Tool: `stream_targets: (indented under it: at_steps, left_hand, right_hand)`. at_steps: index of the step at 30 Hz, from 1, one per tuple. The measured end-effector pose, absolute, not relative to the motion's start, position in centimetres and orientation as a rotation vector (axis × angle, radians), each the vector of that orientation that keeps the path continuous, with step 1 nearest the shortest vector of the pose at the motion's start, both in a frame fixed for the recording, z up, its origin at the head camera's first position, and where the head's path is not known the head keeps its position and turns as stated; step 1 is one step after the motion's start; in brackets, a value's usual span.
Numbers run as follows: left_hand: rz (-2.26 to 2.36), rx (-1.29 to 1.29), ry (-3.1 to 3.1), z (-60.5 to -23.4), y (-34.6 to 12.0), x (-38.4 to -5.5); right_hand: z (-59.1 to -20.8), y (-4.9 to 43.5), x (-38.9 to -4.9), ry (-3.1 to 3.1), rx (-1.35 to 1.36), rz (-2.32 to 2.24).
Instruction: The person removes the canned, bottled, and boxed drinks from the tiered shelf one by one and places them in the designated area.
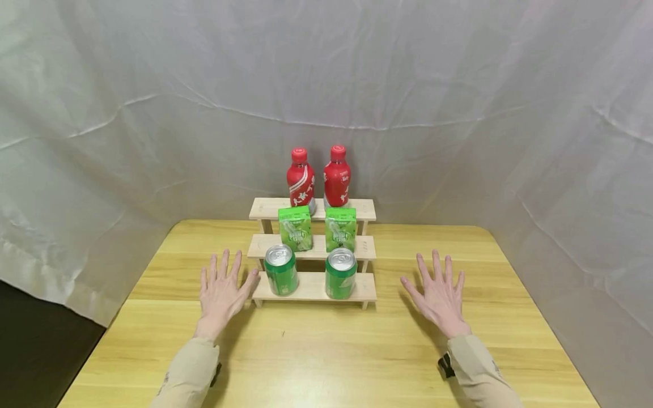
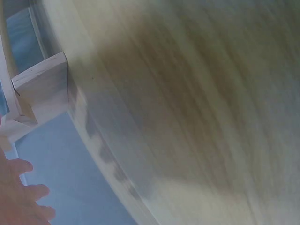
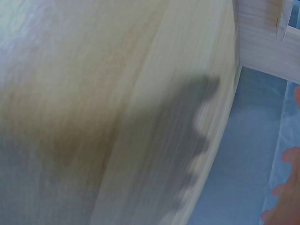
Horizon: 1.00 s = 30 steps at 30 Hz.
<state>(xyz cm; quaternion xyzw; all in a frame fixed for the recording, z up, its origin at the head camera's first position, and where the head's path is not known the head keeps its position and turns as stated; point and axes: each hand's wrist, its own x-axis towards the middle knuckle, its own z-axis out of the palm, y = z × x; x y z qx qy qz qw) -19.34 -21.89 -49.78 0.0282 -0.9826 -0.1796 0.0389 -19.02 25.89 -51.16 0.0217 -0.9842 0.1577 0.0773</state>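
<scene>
A three-tier wooden rack (image 1: 312, 290) stands mid-table. Two red bottles, a left one (image 1: 301, 184) and a right one (image 1: 337, 178), occupy its top step. On the middle step are two green drink cartons, one left (image 1: 296, 231) and one right (image 1: 340, 231). Two green cans, left (image 1: 282, 277) and right (image 1: 340, 280), sit on the lowest step. My left hand (image 1: 220, 294), fingers spread, is just left of the rack, its thumb near the bottom step. To the right of the rack, my right hand (image 1: 439, 294) is spread palm down. Neither hand holds anything.
The wooden table (image 1: 316, 362) has a pale grey cloth (image 1: 326, 68) hanging behind it and along both sides. A black wrist device (image 1: 446, 366) shows at the right sleeve. A dark area (image 1: 41, 345) lies beyond the table's left edge.
</scene>
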Motion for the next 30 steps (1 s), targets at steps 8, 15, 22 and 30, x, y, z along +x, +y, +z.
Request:
stream_targets:
  at_steps: [8, 15, 22, 30]
  left_hand:
    - [-0.555, 0.083, -3.015, -49.6, -21.8, -19.1]
    - [-0.592, 0.072, -3.007, -49.5, -21.6, -19.1]
    - [-1.011, 0.121, -2.995, -48.9, -21.4, -19.4]
    - [-1.382, 0.137, -2.915, -48.6, -21.5, -19.7]
  right_hand:
    - [-51.1, 25.8, -18.9, -2.943, 0.068, 0.471]
    - [-50.8, 25.7, -19.2, -2.936, 0.070, 0.477]
    - [-50.2, 25.2, -19.6, -2.930, 0.060, 0.534]
    - [-48.9, 24.4, -20.1, -2.862, 0.046, 0.761]
